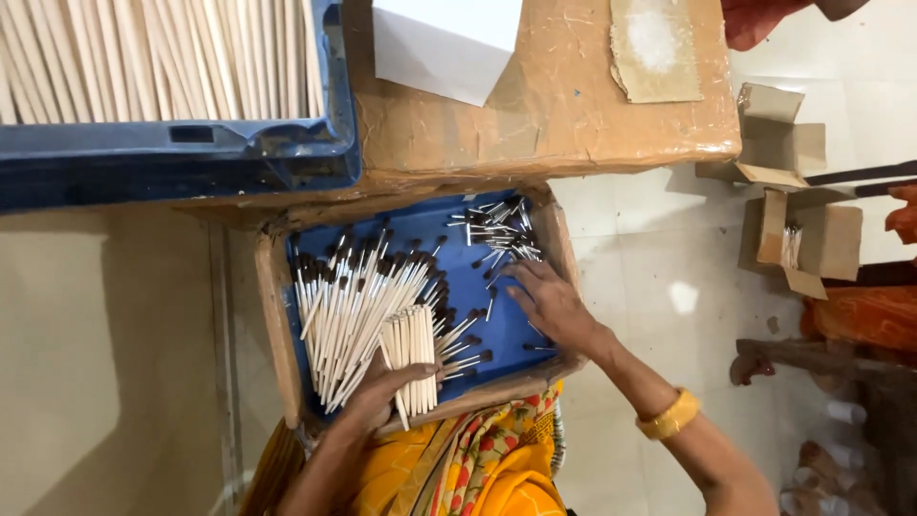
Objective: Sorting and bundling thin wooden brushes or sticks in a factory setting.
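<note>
Gripping a sticks bundle [413, 355] upright in the tray [478, 287], left hand [382, 390] curls closed; right hand [549, 301] lies flat, fingers spread over loose sticks [497, 229], holding none visibly; forearms cut off

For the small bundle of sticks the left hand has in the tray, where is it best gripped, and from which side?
Probably around the lower half of the bundle, coming from the near edge of the tray, as the left hand does. The sticks stand roughly parallel, so a wrap-around grip should keep them together. The right hand rests among loose sticks.
</note>
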